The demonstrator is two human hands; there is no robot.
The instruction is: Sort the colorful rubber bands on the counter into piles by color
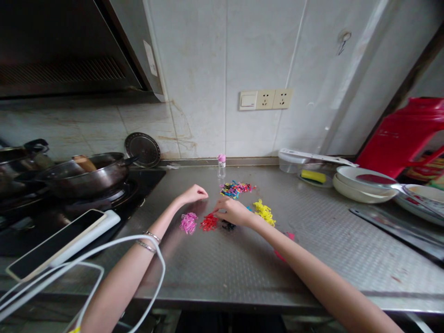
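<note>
Small coloured rubber bands lie sorted in heaps on the metal counter. My right hand reaches over the black heap, partly hiding it, with fingers pinched at the upper edge of the red heap. Whatever is in that pinch is too small to make out. Above the pink heap, my left hand has its fingers closed together, contents hidden. Behind both hands sits a mixed multicoloured heap. The yellow heap is right of my right hand, and something bright pink shows beside my right forearm.
A small clear bottle with a pink cap stands near the wall. At left are a wok on the stove and a phone with a white cable. Bowls, a yellow sponge and a red thermos occupy the right.
</note>
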